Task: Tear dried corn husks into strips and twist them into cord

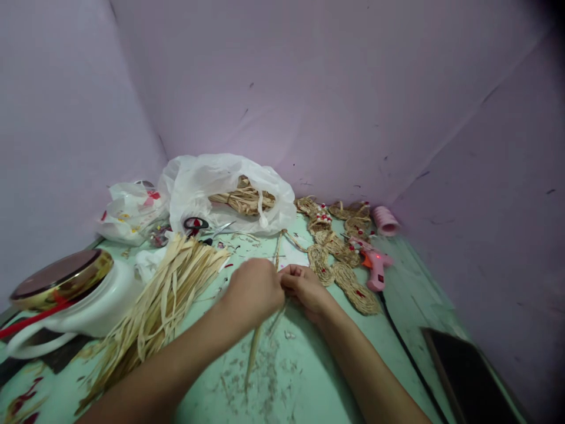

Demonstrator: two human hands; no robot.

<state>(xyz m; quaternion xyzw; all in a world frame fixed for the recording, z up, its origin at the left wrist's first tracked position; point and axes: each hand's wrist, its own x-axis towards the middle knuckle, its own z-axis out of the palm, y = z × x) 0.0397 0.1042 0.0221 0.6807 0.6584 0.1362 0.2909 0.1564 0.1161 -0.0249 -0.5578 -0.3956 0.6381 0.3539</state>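
Note:
My left hand [256,290] is closed on a dried fibre strand [253,356], whose flat loose end hangs below it over the table. My right hand [305,287] pinches the same strand just beside, thumb and fingertips together; the exact grip is partly hidden. Above the hands a thin twisted cord [278,250] runs up to a bend and back down toward the coiled braided pieces [321,264]. To the left of my left arm lies a bundle of pale dried fibre strips [163,306].
At the back, a white plastic bag [189,182] holds more fibre [247,197], with scissors [218,229] before it. A pink glue gun [376,268] with a black cord, a pink spool [385,221] and a dark flat object [468,371] lie right. A white handled pot [101,300] stands left.

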